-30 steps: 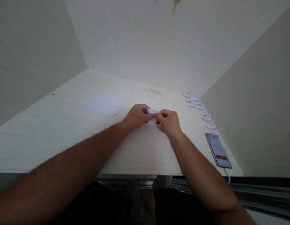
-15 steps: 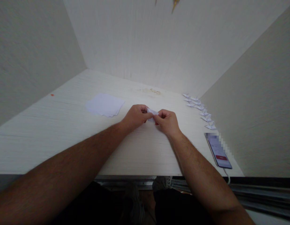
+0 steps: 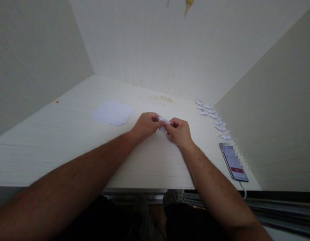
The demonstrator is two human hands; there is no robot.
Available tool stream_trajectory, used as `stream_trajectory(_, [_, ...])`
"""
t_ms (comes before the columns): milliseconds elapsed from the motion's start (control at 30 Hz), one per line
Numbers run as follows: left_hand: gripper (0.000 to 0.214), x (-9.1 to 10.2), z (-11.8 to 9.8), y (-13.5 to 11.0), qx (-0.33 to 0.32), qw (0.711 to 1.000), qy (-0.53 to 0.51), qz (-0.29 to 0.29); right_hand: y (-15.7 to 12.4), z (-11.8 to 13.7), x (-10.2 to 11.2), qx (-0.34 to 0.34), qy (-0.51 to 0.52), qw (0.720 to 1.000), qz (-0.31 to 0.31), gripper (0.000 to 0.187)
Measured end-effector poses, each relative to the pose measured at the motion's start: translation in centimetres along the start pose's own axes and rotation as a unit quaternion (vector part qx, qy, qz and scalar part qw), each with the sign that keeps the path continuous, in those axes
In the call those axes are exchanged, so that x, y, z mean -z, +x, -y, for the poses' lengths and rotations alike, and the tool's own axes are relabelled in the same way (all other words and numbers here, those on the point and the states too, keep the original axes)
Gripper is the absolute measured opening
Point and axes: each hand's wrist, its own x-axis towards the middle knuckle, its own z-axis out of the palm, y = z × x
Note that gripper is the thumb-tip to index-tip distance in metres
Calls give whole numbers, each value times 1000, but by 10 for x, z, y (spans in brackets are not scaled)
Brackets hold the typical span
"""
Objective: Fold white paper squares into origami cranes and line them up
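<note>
Between my two hands is a small folded piece of white paper, held just over the white table. My left hand pinches its left side, thumb laid across the front. From the right, my right hand grips the other side with thumb and curled fingers. The two thumbs nearly meet on the paper. Parts of the folds are covered by my fingers. To the left lies a loose stack of white paper sheets.
Several folded white paper figures stand in a line along the right wall. Nearer me lies a phone with a white cable over the table edge. Walls enclose the left, back and right. A small orange bit lies far left.
Both thumbs have shifted slightly on the folded paper and now sit closer together. The view has moved a little; the stack, paper figures and phone stay put.
</note>
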Motion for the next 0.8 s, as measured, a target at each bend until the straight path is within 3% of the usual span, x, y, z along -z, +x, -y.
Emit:
stream_trajectory(333, [17, 4, 9, 7, 2, 999, -38, 35, 3, -4, 1, -4, -4, 1000, -12, 19])
stream_trajectory(567, [20, 7, 12, 9, -11, 1000, -17, 8, 2, -2, 1, -12, -4, 999, 34, 22])
stream_trajectory(800, [12, -2, 11, 6, 21, 985, -173, 15, 0, -1, -1, 38, -16, 999, 10, 24])
